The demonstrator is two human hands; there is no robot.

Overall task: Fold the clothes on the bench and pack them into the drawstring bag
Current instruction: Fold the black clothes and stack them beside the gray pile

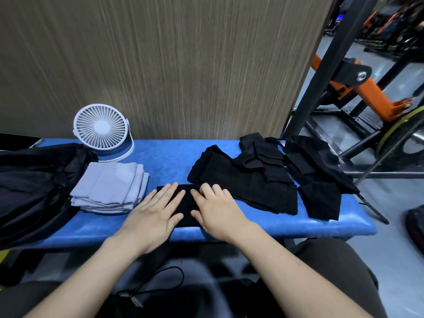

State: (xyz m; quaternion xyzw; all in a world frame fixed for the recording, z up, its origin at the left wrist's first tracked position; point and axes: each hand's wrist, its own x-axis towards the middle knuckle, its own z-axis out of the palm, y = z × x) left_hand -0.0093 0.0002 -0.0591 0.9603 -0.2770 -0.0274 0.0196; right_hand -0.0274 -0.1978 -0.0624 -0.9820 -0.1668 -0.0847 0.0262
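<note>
I see matt black cloth garments (252, 180) on blue bench (165, 157), its padding velvety; grey folded cloth (110, 184) soft, matt; white fan (103, 131) smooth plastic; wall panel (160, 65) streaked woodgrain.

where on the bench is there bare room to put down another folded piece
Bare blue bench shows between the fan and the black pile, behind both hands. A narrow strip runs along the front edge below the grey stack. The right end is crowded with black clothes, the left end with the bag.
</note>
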